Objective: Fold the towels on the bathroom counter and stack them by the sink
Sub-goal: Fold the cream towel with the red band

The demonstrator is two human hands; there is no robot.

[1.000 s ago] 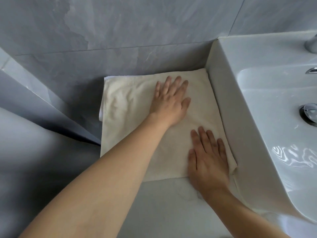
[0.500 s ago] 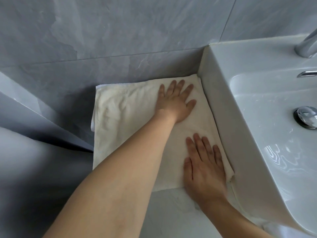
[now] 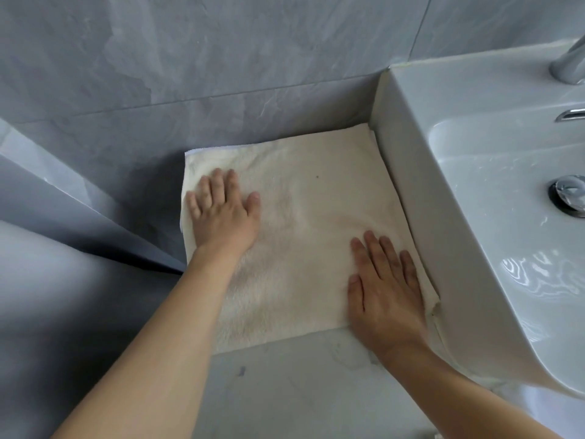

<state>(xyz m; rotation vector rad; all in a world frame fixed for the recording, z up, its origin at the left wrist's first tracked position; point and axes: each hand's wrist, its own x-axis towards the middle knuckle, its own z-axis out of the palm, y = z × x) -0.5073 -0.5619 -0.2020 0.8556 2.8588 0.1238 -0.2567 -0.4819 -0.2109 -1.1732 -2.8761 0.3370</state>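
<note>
**Smoothing the folded towel beside the sink**

I see the cream towel (image 3: 304, 223) lying folded flat on the counter (image 3: 300, 391), its right edge touching the sink (image 3: 443, 217) wall. Both palms press it, fingers straight, gripping nothing — left hand (image 3: 221, 217) near the far-left corner, right hand (image 3: 384, 286) at the near-right edge. I judge it soft, light, limp; best pinched at corners or a folded edge. Half a second ago the left hand lay toward the far right — it has swept left.

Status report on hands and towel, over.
Left hand, right hand flat, pressing towel. Towel folded, against sink. Nothing obstructing.
</note>
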